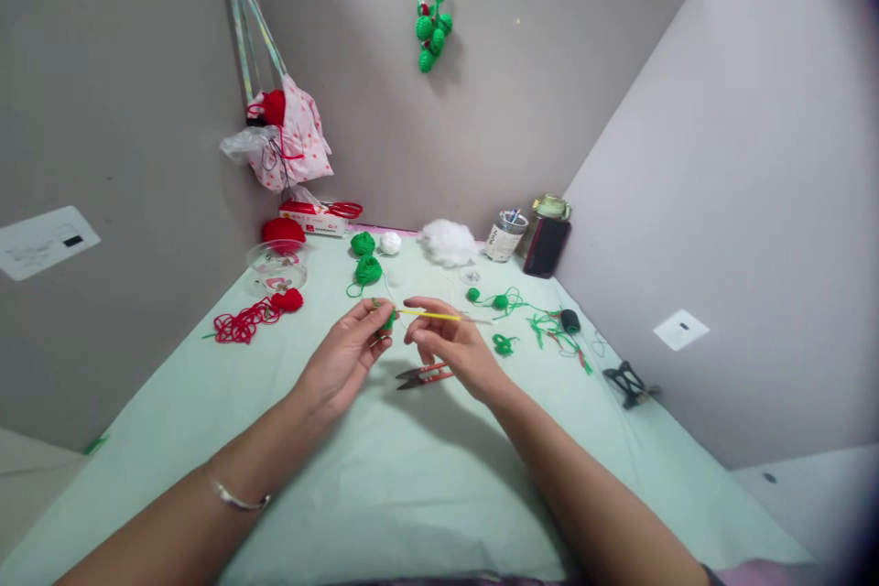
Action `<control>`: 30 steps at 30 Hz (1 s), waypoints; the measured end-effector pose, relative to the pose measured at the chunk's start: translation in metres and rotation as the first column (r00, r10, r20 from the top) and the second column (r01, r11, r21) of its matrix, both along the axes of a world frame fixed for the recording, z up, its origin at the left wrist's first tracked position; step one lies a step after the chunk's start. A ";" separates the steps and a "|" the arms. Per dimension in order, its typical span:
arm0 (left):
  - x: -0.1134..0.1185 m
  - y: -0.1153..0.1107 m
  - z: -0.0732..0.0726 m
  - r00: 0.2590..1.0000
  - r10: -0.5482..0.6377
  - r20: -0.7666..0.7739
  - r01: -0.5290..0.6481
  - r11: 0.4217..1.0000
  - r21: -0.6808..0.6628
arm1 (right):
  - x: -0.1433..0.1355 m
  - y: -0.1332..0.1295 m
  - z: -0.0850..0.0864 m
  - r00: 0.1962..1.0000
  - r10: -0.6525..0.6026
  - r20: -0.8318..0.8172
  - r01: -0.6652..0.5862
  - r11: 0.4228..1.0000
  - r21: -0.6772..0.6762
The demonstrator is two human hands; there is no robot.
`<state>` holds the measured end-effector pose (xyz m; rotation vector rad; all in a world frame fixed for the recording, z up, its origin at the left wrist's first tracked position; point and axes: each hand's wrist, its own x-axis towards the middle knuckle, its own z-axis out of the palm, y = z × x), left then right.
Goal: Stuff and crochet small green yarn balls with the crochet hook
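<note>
My left hand (350, 352) pinches a small green crochet piece (389, 322) between thumb and fingers, and the fingers hide part of it. A yellow-handled crochet hook (429, 315) runs from that piece into my right hand (457, 343). The right fingers are bent around the handle, and its pale rear end sticks out to the right. Beneath my right hand lies a pair of thread snips (420, 376) with dark blades and red handles. Behind my left hand rests a green yarn ball (369, 270).
Red yarn (247, 320) lies loose at left beside a clear plastic bowl (276, 270). White stuffing (448, 243), a pen jar (506, 236) and a phone (547, 247) stand along the back. Green yarn scraps (549, 327) and a black clip (626, 383) are at right.
</note>
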<state>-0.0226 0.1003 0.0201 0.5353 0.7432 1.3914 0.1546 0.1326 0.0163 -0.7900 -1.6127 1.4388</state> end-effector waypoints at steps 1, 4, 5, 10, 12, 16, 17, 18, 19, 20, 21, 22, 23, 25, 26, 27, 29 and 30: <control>0.007 0.002 -0.004 1.000 -0.020 -0.013 0.020 1.000 0.006 | -0.001 -0.004 -0.004 0.998 -0.044 -0.034 0.044 0.999 0.007; 0.019 0.008 -0.016 0.996 -0.080 -0.046 0.080 0.997 0.013 | -0.002 -0.003 -0.014 0.977 -0.210 -0.038 0.213 0.971 0.109; 0.021 0.010 -0.019 0.994 -0.098 -0.050 0.098 0.995 0.008 | -0.002 -0.001 -0.017 0.967 -0.252 -0.028 0.253 0.956 0.152; 0.020 0.010 -0.029 0.983 -0.180 -0.024 0.179 0.983 -0.032 | -0.003 0.002 -0.026 0.945 -0.327 -0.015 0.315 0.895 0.315; 0.018 0.008 -0.030 0.981 -0.193 -0.014 0.193 0.981 -0.037 | -0.002 -0.001 -0.029 0.943 -0.334 0.000 0.304 0.858 0.413; 0.014 0.005 -0.032 0.982 -0.186 -0.021 0.186 0.982 -0.030 | 0.002 -0.007 -0.035 0.912 -0.367 0.181 0.106 0.640 0.761; 0.013 0.004 -0.032 0.983 -0.183 -0.025 0.182 0.983 -0.022 | 0.002 -0.008 -0.037 0.892 -0.388 0.231 0.042 0.581 0.813; 0.013 0.003 -0.032 0.983 -0.180 -0.026 0.179 0.984 -0.012 | 0.003 -0.009 -0.038 0.874 -0.404 0.268 -0.004 0.548 0.837; 0.012 0.003 -0.032 0.984 -0.179 -0.026 0.179 0.984 -0.001 | 0.003 -0.009 -0.039 0.860 -0.417 0.293 -0.030 0.533 0.846; 0.012 0.002 -0.031 0.983 -0.180 -0.024 0.180 0.984 0.010 | 0.003 -0.010 -0.039 0.850 -0.428 0.308 -0.040 0.530 0.847; 0.011 0.002 -0.030 0.983 -0.181 -0.021 0.182 0.983 0.020 | 0.004 -0.010 -0.039 0.844 -0.435 0.313 -0.040 0.531 0.847; 0.011 0.002 -0.029 0.983 -0.182 -0.016 0.182 0.983 0.028 | 0.004 -0.009 -0.039 0.843 -0.437 0.312 -0.038 0.531 0.847; 0.010 0.002 -0.029 0.983 -0.182 -0.013 0.182 0.983 0.032 | 0.005 -0.009 -0.039 0.844 -0.437 0.311 -0.040 0.527 0.849; 0.009 0.002 -0.028 0.984 -0.176 -0.010 0.176 0.984 0.027 | 0.006 -0.007 -0.039 0.853 -0.421 0.309 -0.056 0.514 0.856; 0.008 0.003 -0.029 0.985 -0.170 -0.011 0.170 0.985 0.018 | 0.007 -0.006 -0.039 0.864 -0.397 0.311 -0.069 0.519 0.852; 0.007 0.004 -0.030 0.987 -0.162 -0.014 0.162 0.987 0.008 | 0.008 -0.005 -0.039 0.879 -0.360 0.311 -0.074 0.543 0.837; 0.005 0.007 -0.033 0.990 -0.142 -0.021 0.142 0.990 -0.013 | 0.009 -0.002 -0.041 0.910 -0.292 0.294 -0.052 0.623 0.780; 0.004 0.009 -0.035 0.991 -0.132 -0.026 0.132 0.991 -0.020 | 0.010 0.000 -0.041 0.921 -0.272 0.277 -0.028 0.666 0.745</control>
